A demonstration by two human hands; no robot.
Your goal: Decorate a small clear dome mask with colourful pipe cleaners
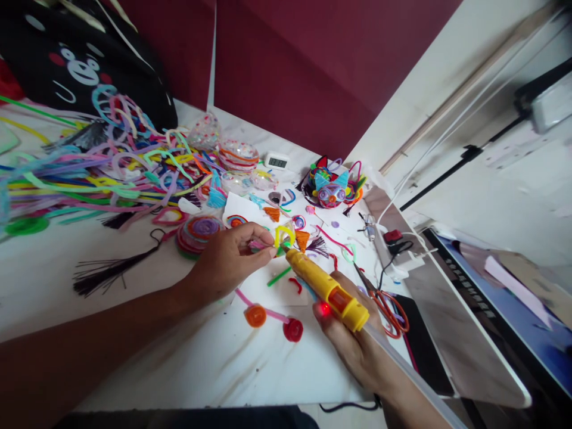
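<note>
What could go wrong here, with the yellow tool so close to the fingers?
1. The glue pen in the right hand has its tip at the yellow loop pinched by the left hand. If it is hot, those fingertips could burn.
2. The scissors lie beside the right hand and could be knocked.
</note>
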